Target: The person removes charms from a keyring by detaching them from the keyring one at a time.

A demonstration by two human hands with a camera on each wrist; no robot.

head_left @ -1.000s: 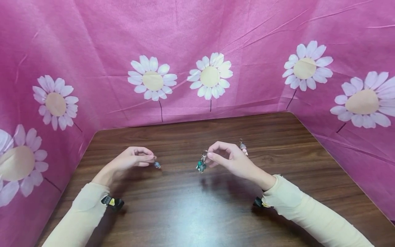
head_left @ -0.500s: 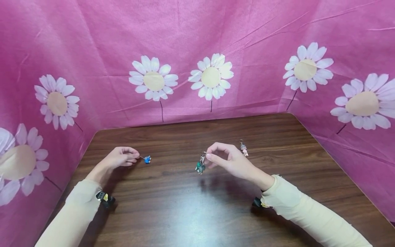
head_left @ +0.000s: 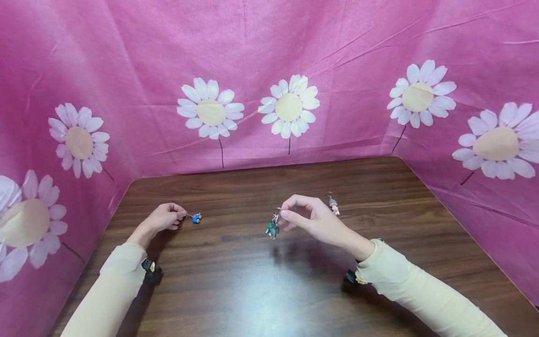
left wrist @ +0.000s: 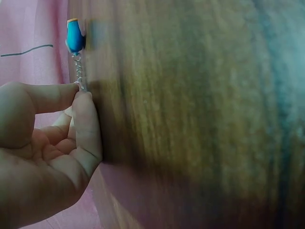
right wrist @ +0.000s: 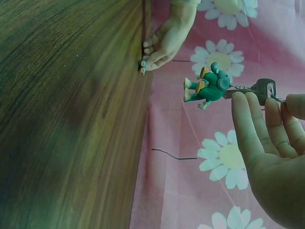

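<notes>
Near the table's left side, my left hand (head_left: 162, 220) pinches the chain of a keychain with a small blue figurine (head_left: 196, 218). In the left wrist view, thumb and finger meet at the end of the metal chain (left wrist: 79, 69), and the blue figurine is beside the tabletop. My right hand (head_left: 317, 220) pinches a key ring above the middle of the table. From it hang a key (right wrist: 263, 89) and a keychain with a green animal figurine (right wrist: 212, 86), clear of the table in the right wrist view.
Behind my right hand, a pink and grey figurine keychain (head_left: 334, 206) lies on the brown wooden table (head_left: 236, 262). A pink cloth (head_left: 252, 47) with printed daisies stands round the table's back and sides.
My left hand has moved left with the blue keychain, away from the right hand. The figurine has turned and shows more of its blue body. The right hand has barely moved.
</notes>
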